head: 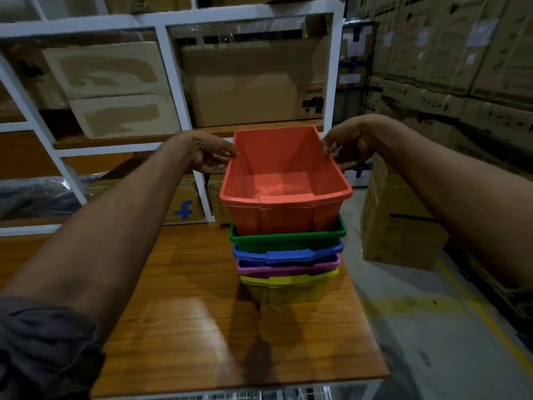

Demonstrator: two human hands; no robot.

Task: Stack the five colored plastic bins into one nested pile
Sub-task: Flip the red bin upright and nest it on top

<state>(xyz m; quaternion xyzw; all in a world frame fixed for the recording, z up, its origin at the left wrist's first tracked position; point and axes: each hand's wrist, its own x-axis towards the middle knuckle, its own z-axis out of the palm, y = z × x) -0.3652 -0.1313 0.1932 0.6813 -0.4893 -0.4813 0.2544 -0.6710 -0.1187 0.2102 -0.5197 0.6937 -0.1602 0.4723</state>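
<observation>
My left grip [212, 155] and right grip [346, 148] pinch opposite side rims of the orange-red rectangular plastic bin [284, 180], long axis pointing away from me, riding high in the green plastic bin [288, 234] atop the nested pile [288, 268] on the wooden counter [187, 313]: seating, I judge, lies straight down.

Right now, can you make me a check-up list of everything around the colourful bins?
Surface: wooden table, shiny, bears the pile.
Job's things: orange bin on top, sitting high in green bin; below come blue bin, pink bin, yellow bin at bottom.
Clutter: nothing seen.
Grippers: left hand and right hand each pinch the orange bin's rim.
Cables: nothing seen.
Surroundings: white shelf rack with cardboard boxes behind; more boxes stacked at right.
</observation>
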